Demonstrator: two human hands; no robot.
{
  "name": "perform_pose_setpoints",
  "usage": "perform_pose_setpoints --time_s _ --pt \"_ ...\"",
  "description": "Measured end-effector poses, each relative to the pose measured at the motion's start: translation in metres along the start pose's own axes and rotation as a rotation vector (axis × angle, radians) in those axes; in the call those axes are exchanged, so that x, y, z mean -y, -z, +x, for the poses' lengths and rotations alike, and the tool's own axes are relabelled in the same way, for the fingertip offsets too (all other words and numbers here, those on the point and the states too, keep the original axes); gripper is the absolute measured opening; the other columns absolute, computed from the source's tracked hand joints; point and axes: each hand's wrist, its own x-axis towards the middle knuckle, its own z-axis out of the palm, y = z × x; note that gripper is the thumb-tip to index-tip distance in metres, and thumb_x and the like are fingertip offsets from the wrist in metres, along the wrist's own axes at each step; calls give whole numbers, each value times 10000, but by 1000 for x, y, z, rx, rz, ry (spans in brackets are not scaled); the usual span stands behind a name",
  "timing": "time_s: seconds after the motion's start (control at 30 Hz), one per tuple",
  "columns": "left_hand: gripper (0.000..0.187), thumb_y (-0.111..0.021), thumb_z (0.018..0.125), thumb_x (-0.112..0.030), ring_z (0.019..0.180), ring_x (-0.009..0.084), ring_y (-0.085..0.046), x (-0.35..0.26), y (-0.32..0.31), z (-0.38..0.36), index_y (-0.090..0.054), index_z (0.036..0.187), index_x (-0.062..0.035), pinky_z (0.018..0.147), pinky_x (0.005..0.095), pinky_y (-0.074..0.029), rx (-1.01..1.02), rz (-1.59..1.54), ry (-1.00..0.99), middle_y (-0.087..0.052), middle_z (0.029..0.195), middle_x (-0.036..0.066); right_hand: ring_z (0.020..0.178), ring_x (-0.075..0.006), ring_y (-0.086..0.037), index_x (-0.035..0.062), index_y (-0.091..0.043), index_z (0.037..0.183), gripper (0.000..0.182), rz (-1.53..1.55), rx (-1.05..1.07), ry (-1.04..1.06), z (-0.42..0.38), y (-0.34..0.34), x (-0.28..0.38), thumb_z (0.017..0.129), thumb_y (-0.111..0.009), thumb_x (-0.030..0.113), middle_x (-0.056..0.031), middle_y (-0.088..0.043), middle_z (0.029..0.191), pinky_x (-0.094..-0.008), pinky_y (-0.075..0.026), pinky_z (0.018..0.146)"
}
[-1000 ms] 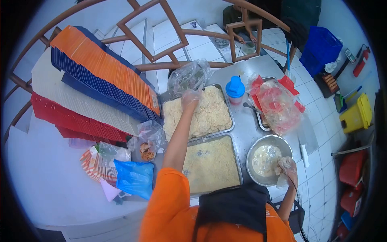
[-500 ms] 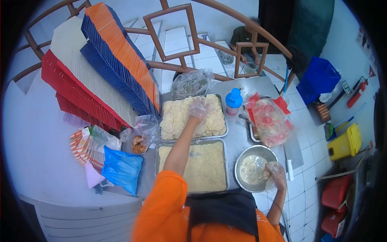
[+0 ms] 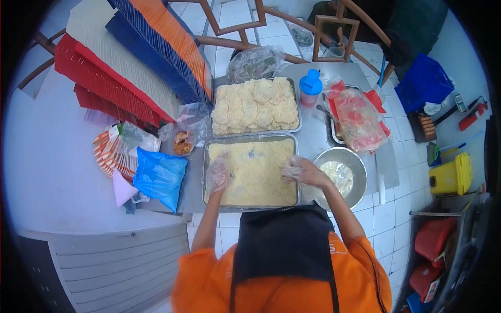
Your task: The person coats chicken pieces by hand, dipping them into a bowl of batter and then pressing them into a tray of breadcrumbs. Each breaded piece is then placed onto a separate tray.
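Observation:
Both my hands wear clear plastic gloves. My left hand (image 3: pixel 218 176) is over the left side of the near tray (image 3: pixel 298 194), its fingers extended and a little blurred at the crumbs (image 3: pixel 255 177). My right hand (image 3: pixel 301 171) reaches over that tray's right rim with curled fingers; whatever is in them is hidden. Just right of it stands a metal bowl (image 3: pixel 361 182) with pale, milky batter (image 3: pixel 338 176) inside. Behind the near tray, a second tray (image 3: pixel 300 125) is heaped with crumb-coated pieces (image 3: pixel 255 104).
A blue-lidded shaker bottle (image 3: pixel 311 87) and a red and clear plastic bag (image 3: pixel 359 120) lie beyond the bowl, near a white-handled knife (image 3: pixel 381 189). At left are a blue bag (image 3: pixel 160 177) and tall stacks of folded cartons (image 3: pixel 125 68). A person (image 3: pixel 329 31) crouches beyond the railing.
My left hand has come back from the far tray to the near tray's left side. My right hand has left the bowl and moved over the near tray's right rim.

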Motion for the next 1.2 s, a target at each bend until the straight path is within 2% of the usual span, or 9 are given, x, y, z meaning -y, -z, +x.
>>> perform_pose_setpoints --time_s 0.07,0.1,0.17,0.43,0.5,0.73,0.83,1.0,1.2 --pt "486 -408 964 -319 1291 277 -431 85 -52 7 -415 1391 -88 1117 378 -289 -393 1408 -617 -450 1411 128 803 -164 -600 -11 -550 1018 312 -158 79 -14 22 -16 -13 858 -628 245 -91 -614 900 -308 -494 700" --pt "486 -408 964 -319 1291 277 -431 81 -49 -2 -415 1391 -88 1117 378 -289 -388 1411 -609 -450 1411 128 824 -180 -600 -16 -547 1017 329 -323 152 -24 30 -20 -18 848 -617 257 -104 -607 907 -319 -492 718" --pt "636 -415 954 -343 1419 324 -220 51 -37 -25 -204 1500 -96 1143 460 -204 56 470 -394 -181 1563 116 907 -178 -588 -6 -546 1071 338 -432 208 -8 39 -25 -22 875 -615 260 -98 -597 972 -318 -484 781" --pt "924 -514 823 -609 1436 378 -108 -5 -39 -28 -181 1504 -80 1159 520 -50 28 287 -443 -159 1560 158 1037 -182 -576 10 -555 1170 339 -311 228 216 27 12 15 897 -606 207 -84 -606 1069 -305 -456 887" --pt "965 -527 797 -643 1436 381 -103 -16 -42 -27 -187 1501 -77 1158 520 -43 45 222 -497 -158 1559 163 935 -194 -625 8 -568 1111 309 184 60 31 -4 28 47 873 -636 194 -97 -625 1051 -331 -516 824" --pt "778 -548 792 -615 1411 354 -205 -47 -36 -30 -393 1421 -184 1157 519 -101 75 325 -584 -298 1505 114 826 -146 -645 10 -622 999 219 127 -528 16 -105 110 43 832 -686 136 -75 -655 937 -281 -538 724" --pt "689 -548 812 -555 1405 339 -230 -40 -41 -26 -432 1398 -213 1154 517 -126 31 308 -593 -332 1491 91 734 -117 -636 10 -644 906 142 -155 -618 -80 -126 127 -7 828 -679 123 -42 -653 811 -270 -527 635" --pt "580 -518 859 -436 1399 326 -254 -37 -44 -24 -436 1397 -233 1156 498 -149 26 363 -571 -350 1488 67 656 -337 -641 12 -661 808 110 -989 -665 -224 -126 99 -65 798 -649 121 -183 -650 714 -413 -523 638" --pt "527 -509 883 -319 1393 303 -278 -34 -46 -24 -433 1399 -247 1158 474 -166 -14 422 -589 -355 1489 57 799 -393 -620 42 -616 839 101 -1173 -686 -73 -117 81 -127 796 -534 83 -211 -626 848 -462 -502 713"
